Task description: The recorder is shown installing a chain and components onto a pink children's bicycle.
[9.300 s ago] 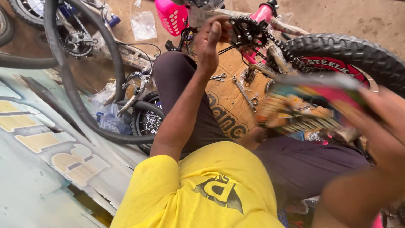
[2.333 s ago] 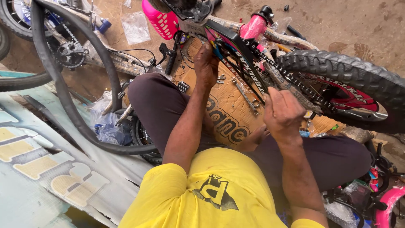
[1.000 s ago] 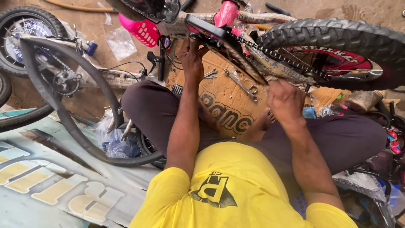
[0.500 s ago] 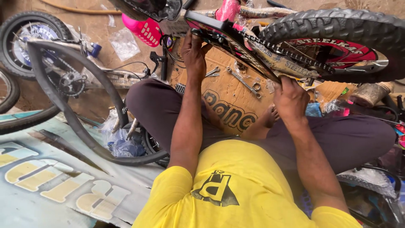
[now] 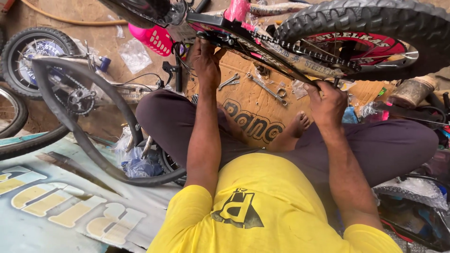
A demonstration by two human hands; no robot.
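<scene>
A small pink and black bicycle frame (image 5: 281,54) lies upside down across my lap, its knobby rear tyre (image 5: 375,16) at the upper right. My left hand (image 5: 206,61) grips the frame at the crank end of the chain (image 5: 304,50). Farther right, my right hand (image 5: 328,100) has its fingers curled up onto the chain stay just below the rear wheel. I sit cross-legged in a yellow shirt on a brown cardboard sheet (image 5: 255,119).
Two wrenches (image 5: 265,88) (image 5: 228,82) lie on the cardboard under the frame. A pink pedal-like part (image 5: 157,40) hangs at the upper left. A loose black tyre (image 5: 93,140) curves on my left, beside another wheel (image 5: 33,51). A painted board (image 5: 56,206) lies at the lower left.
My right hand has let go of a colourful object and moved up to the chain stay. My left hand stays at the crank end. The bicycle sits higher in view.
</scene>
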